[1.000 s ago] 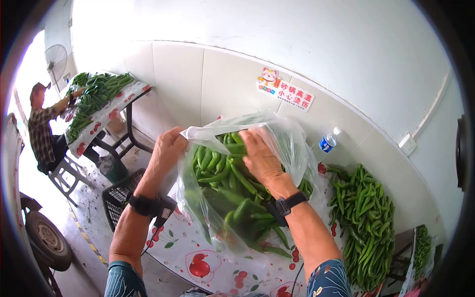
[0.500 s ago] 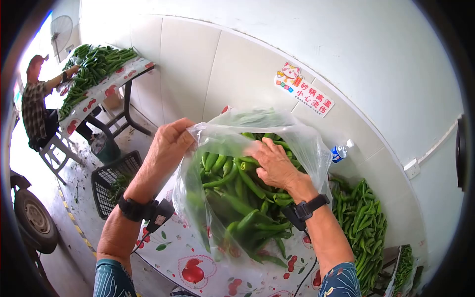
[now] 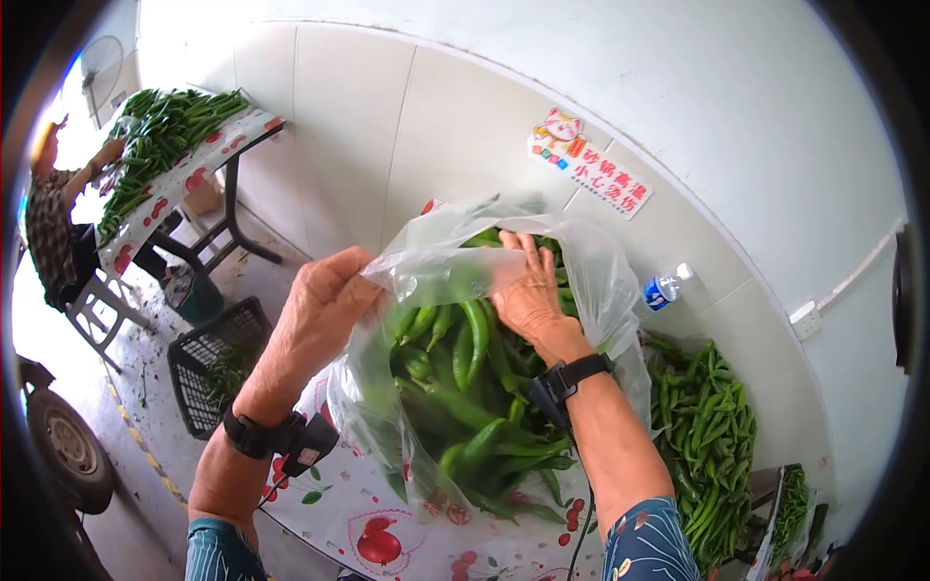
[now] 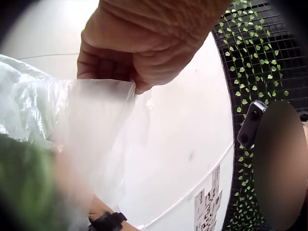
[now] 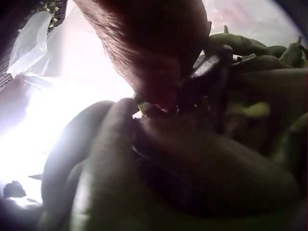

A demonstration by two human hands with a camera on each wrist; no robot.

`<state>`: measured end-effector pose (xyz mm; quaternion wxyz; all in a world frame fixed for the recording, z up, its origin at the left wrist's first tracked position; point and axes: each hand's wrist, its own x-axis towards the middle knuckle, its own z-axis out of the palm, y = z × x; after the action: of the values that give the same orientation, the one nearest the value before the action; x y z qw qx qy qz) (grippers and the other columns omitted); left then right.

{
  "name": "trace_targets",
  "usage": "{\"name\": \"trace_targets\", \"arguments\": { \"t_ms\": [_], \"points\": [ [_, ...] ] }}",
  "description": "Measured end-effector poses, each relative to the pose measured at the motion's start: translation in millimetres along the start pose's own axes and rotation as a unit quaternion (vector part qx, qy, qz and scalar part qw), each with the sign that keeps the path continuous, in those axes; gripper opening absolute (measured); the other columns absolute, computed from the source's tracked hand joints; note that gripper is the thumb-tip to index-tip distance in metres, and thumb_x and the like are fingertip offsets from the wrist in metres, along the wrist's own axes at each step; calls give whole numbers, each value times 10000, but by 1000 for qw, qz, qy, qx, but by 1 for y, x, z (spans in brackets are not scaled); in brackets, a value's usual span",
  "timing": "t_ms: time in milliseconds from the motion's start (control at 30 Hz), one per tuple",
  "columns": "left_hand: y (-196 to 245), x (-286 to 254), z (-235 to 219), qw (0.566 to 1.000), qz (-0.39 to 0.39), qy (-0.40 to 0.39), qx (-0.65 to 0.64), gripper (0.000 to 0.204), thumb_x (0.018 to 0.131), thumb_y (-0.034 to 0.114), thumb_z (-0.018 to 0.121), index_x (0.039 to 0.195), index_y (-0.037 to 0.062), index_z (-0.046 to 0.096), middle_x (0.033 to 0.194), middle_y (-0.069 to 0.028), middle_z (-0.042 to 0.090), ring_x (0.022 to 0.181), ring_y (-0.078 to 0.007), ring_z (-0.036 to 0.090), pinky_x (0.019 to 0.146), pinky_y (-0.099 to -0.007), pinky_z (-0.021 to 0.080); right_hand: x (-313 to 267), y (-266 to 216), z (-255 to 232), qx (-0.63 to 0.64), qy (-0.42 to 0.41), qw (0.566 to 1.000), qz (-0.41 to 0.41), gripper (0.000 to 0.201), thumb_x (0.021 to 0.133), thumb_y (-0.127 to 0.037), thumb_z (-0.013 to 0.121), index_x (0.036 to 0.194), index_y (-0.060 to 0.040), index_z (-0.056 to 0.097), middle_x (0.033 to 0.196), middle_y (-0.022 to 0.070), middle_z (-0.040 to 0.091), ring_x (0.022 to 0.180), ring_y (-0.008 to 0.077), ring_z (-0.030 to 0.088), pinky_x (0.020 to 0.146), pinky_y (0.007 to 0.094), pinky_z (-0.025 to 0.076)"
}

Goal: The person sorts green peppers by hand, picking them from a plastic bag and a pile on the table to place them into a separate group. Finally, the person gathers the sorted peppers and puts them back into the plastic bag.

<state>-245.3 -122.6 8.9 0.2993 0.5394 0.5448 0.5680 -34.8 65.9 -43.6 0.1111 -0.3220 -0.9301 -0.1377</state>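
A clear plastic bag [image 3: 612, 290] full of long green peppers [image 3: 473, 341] stands on the flowered tablecloth. My left hand [image 3: 327, 298] pinches the bag's rim at its left side; the left wrist view shows the plastic edge [image 4: 103, 86] between fingers and thumb. Inside the bag mouth, my right hand [image 3: 531, 298] lies over the peppers with its fingers extended towards the far side. Part of that hand is behind the see-through plastic. In the right wrist view, dark, close peppers [image 5: 211, 159] lie under the fingertips, which touch them.
Right of the bag lies a large heap of green peppers [image 3: 699, 436]. A water bottle [image 3: 666, 288] stands by the wall. On the floor at left is a black crate [image 3: 218, 358]. Another person [image 3: 60, 218] sits at a second pepper-covered table [image 3: 203, 179].
My right hand has shifted about over the peppers, now reaching further towards the bag's far side. The left hand keeps hold of the rim. The head view has turned slightly.
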Motion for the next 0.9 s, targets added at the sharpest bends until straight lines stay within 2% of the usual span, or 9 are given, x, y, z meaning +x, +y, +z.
{"name": "trace_targets", "arguments": {
  "t_ms": [133, 267, 300, 400, 533, 633, 733, 800, 900],
  "points": [
    [7, -6, 10, 998, -5, 15, -60, 221, 957, 204, 514, 897, 14, 611, 699, 44, 540, 659, -38, 469, 608, -205, 385, -29, -10, -43, 79, 38, 995, -43, 565, 738, -151, 698, 1265, -106, 499, 1384, 199, 397, 1301, 393, 352, 1090, 444, 309],
    [-2, -8, 14, 997, 19, 20, -75, 169, 934, 138, 489, 963, 17, 604, 732, 37, 537, 674, -45, 459, 617, -207, 380, -98, -8, -91, 313, -89, 941, 96, 545, 813, -181, 632, 1302, -33, 442, 1428, 222, 347, 1301, 392, 370, 1089, 418, 321],
    [-6, -9, 14, 995, 34, 12, -92, 174, 929, 121, 495, 1024, 17, 597, 765, 26, 551, 684, -54, 473, 631, -207, 397, -116, 4, -86, 267, -63, 959, 74, 543, 847, -195, 613, 1329, -33, 423, 1405, 226, 387, 1272, 359, 429, 1062, 399, 363],
    [1, -20, 26, 994, 62, 55, -66, 158, 883, 38, 528, 1013, 8, 613, 777, 9, 604, 693, -72, 538, 645, -210, 438, -154, 40, -110, 316, -154, 911, 216, 549, 867, -202, 613, 1351, -31, 418, 1367, 201, 454, 1265, 305, 457, 1037, 378, 391],
    [29, -55, 46, 985, 139, 66, 80, 153, 833, -12, 548, 969, 3, 615, 812, -51, 642, 727, -101, 582, 686, -246, 469, -196, 71, -122, 488, -153, 802, 306, 550, 885, -209, 615, 1357, -9, 415, 1343, 173, 490, 1233, 246, 486, 1007, 340, 410],
    [63, -99, 74, 978, 168, -30, 119, 147, 795, -53, 573, 916, 10, 628, 794, -82, 648, 707, -167, 622, 690, -271, 488, -228, 76, -113, 532, -147, 780, 294, 530, 883, -205, 618, 1341, -4, 441, 1320, 171, 517, 1182, 241, 531, 981, 333, 433],
    [74, -142, 112, 971, 108, -149, 152, 143, 793, -41, 605, 908, 34, 643, 843, -91, 673, 756, -202, 654, 693, -302, 507, -265, 67, -91, 495, -171, 810, 264, 510, 875, -210, 621, 1316, -3, 472, 1266, 169, 567, 1156, 242, 555, 961, 340, 449],
    [61, -168, 133, 953, 92, -247, 146, 165, 778, -24, 648, 930, 39, 651, 874, -102, 679, 801, -238, 669, 702, -320, 522, -295, 57, -93, 488, -192, 805, 278, 483, 873, -216, 617, 1286, 3, 496, 1230, 163, 596, 1123, 247, 581, 949, 345, 459],
    [35, -205, 166, 945, 37, -302, 121, 194, 770, -11, 664, 957, 39, 654, 877, -110, 678, 793, -258, 668, 704, -331, 527, -348, 56, -85, 479, -190, 808, 286, 430, 863, -219, 606, 1241, -28, 533, 1223, 168, 598, 1093, 265, 603, 927, 357, 465]
  ]
}}
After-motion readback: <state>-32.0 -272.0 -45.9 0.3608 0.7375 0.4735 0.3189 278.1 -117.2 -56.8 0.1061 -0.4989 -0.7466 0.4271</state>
